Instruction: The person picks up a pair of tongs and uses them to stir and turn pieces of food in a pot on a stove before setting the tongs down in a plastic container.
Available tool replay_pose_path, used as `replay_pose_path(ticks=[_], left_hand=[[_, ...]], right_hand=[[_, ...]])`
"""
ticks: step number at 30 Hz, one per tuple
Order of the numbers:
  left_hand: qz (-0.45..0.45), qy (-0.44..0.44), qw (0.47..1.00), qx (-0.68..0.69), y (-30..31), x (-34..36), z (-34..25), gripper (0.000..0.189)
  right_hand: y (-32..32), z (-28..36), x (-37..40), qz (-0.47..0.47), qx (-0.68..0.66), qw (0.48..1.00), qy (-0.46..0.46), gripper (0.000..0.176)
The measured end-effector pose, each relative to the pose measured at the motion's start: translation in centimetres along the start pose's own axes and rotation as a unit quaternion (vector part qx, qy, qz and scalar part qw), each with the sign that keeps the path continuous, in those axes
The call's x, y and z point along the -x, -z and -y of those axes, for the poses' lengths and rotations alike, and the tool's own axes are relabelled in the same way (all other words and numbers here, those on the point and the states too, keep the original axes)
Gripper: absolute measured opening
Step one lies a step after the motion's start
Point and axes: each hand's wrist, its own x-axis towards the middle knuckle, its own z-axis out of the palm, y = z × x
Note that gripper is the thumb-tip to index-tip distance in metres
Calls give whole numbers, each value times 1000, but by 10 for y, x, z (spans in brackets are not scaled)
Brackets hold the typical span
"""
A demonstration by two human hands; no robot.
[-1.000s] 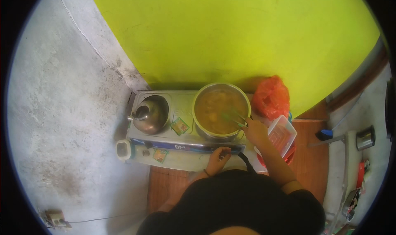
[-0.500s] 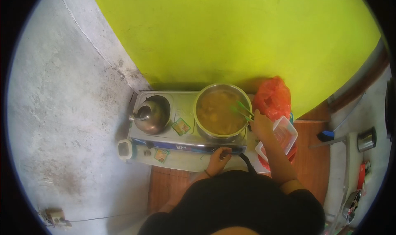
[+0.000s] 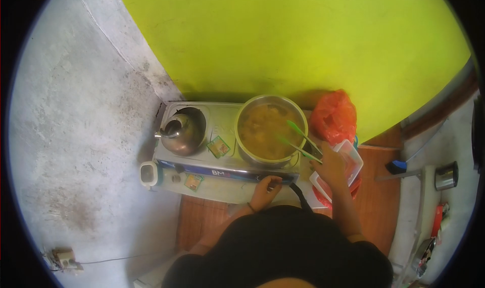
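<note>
My right hand is closed around a pair of metal tongs with green tips, whose arms are spread apart. The tips reach into a large metal pot of brownish broth with pieces of food in it, standing on the right burner of a two-burner gas stove. At the stove's front panel, my left hand has its fingers curled on the control knob, which they partly cover.
A metal kettle sits on the left burner. One seasoning packet lies on the stovetop, another packet in front. Right of the pot are a red plastic bag and a clear plastic container. A white-lidded jar stands left.
The tongs have opened wider, and my right hand has drawn back slightly toward me and to the right. My left hand stays at the knob. The view has shifted a little.
</note>
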Motion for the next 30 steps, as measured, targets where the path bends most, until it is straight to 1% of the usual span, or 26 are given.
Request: replay_pose_path(ticks=[2, 5, 8, 11, 14, 17, 20, 23, 26, 30], left_hand=[[8, 3, 1000, -3, -1, 1, -4, 27], [11, -19, 999, -25, -4, 2, -10, 27], [14, -35, 999, -37, -5, 3, -13, 27], [11, -35, 999, -31, -5, 4, -17, 27], [7, -34, 999, -11, -6, 4, -20, 27], [9, -32, 999, 2, -7, 5, -26, 27], [22, -39, 999, -11, -8, 5, -30, 28], [26, -36, 999, -29, -11, 6, -28, 28], [22, -10, 1000, -17, -10, 9, -29, 28], [3, -8, 999, -34, -8, 17, -27, 28]], right_hand=[[15, 11, 1, 27, 5, 998, -51, 42], [14, 7, 5, -20, 47, 999, 17, 41], [18, 13, 9, -35, 44, 997, 48, 38], [-1, 12, 13, -44, -2, 998, 41, 36], [-23, 15, 17, -46, -13, 999, 26, 34], [-36, 16, 17, 6, 15, 999, 46, 33], [-44, 22, 11, -6, 11, 995, 95, 31], [-45, 31, 1, 4, 27, 993, 118, 32], [-44, 39, -12, 20, 19, 994, 109, 33], [-59, 36, -24, 38, 15, 992, 117, 34]])
